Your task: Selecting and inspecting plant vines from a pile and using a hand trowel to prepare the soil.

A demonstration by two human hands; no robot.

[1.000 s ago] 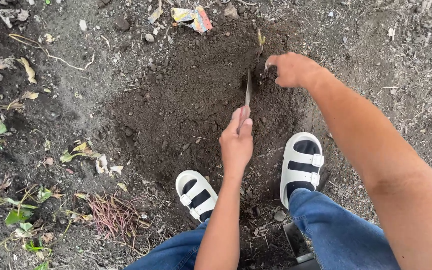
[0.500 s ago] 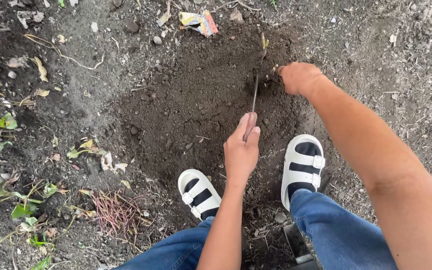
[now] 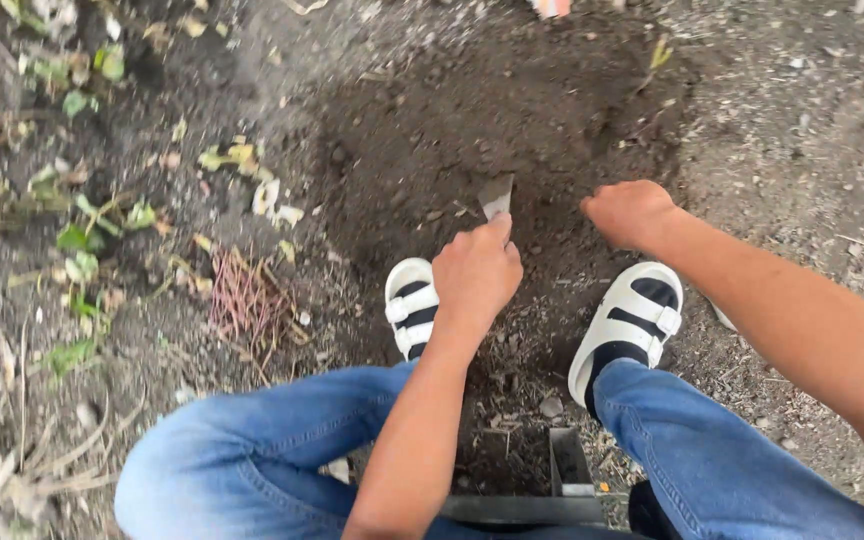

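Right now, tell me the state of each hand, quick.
Left hand: closed around a flat metal blade, whose tip pokes out over the dark soil.
Right hand: curled into a loose fist above the soil; whether it holds anything cannot be told.

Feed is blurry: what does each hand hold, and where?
Left hand grips a flat metal blade by its lower end. Right hand is fisted; contents hidden.
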